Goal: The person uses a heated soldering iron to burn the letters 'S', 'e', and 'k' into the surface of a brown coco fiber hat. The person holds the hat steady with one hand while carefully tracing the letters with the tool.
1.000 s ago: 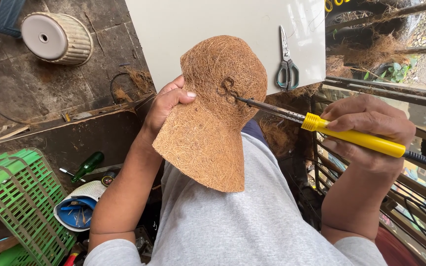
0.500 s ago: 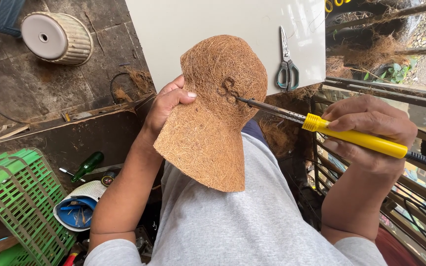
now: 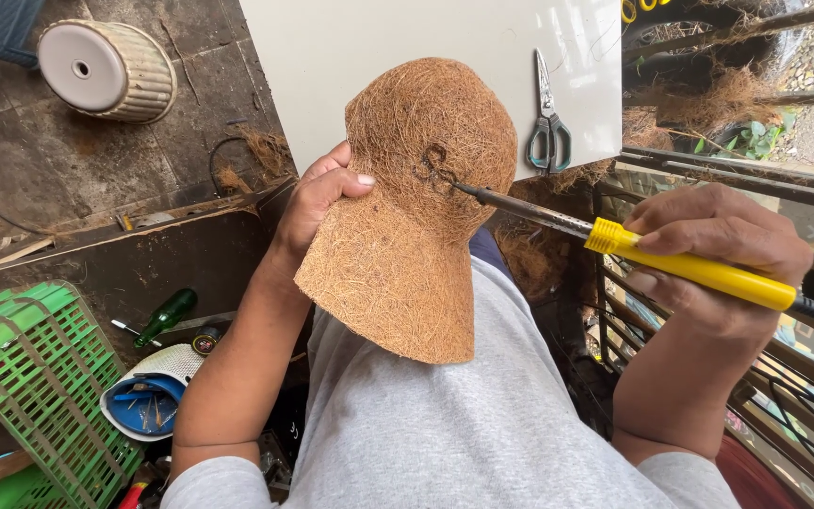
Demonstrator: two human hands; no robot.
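Note:
My left hand [image 3: 317, 198] grips the left edge of a curved brown coconut-fibre sheet [image 3: 407, 236], held upright over my lap. In my right hand [image 3: 718, 250] is a yellow-handled soldering iron [image 3: 671, 264]; its dark metal tip touches the sheet near the middle, beside a dark burnt curly mark [image 3: 435, 170]. A black cord leaves the back end of the handle at the right.
Scissors [image 3: 548, 127] lie on a white board [image 3: 350, 57] ahead. A round ribbed white pot [image 3: 105, 71] lies on the dark floor at upper left. A green plastic crate [image 3: 35, 377], a green bottle [image 3: 167, 316] and a blue-and-white bowl [image 3: 148, 401] are at lower left. Metal rails [image 3: 737, 170] run on the right.
Almost nothing has moved. Both hands hold their places, with the iron's tip still against the sheet at the burnt mark.

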